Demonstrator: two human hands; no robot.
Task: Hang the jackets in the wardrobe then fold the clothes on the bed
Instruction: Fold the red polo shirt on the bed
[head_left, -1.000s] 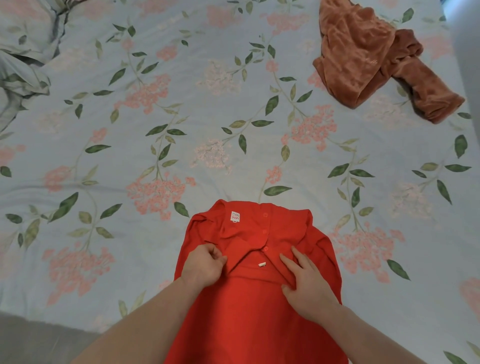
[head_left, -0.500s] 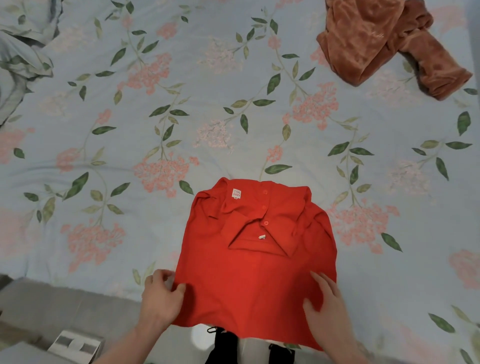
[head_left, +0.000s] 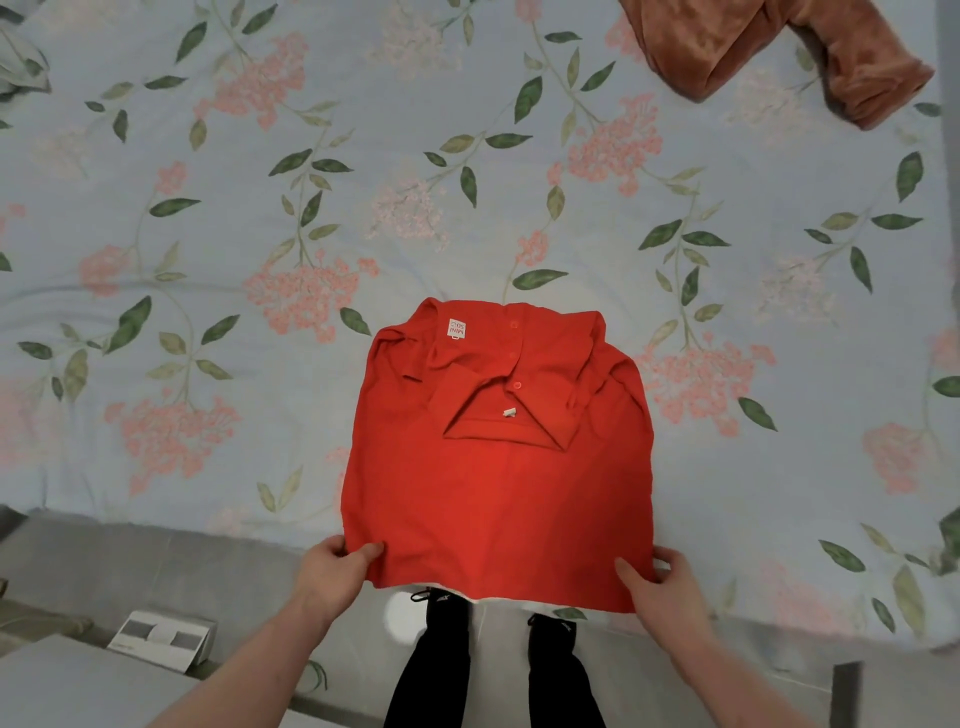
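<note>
Left hand (head_left: 332, 569) is pinching the near-left hem corner of the red polo shirt (head_left: 498, 483), thumb on top. The shirt is lying flat on the floral bedsheet (head_left: 208, 218) at its near edge, long axis running near to far, collar pointing far. Right hand (head_left: 660, 584) is gripping the near-right hem corner. A brown fleece garment (head_left: 769, 47) is lying far right.

Left hand (head_left: 332, 569): forearm bare, reaching forward from lower left; thumb on top, fingers curled under, pinching the near left corner of the red shirt (head_left: 493, 493). Right hand (head_left: 660, 582): forearm bare, entering from lower right; same pinch at the near right corner.
</note>
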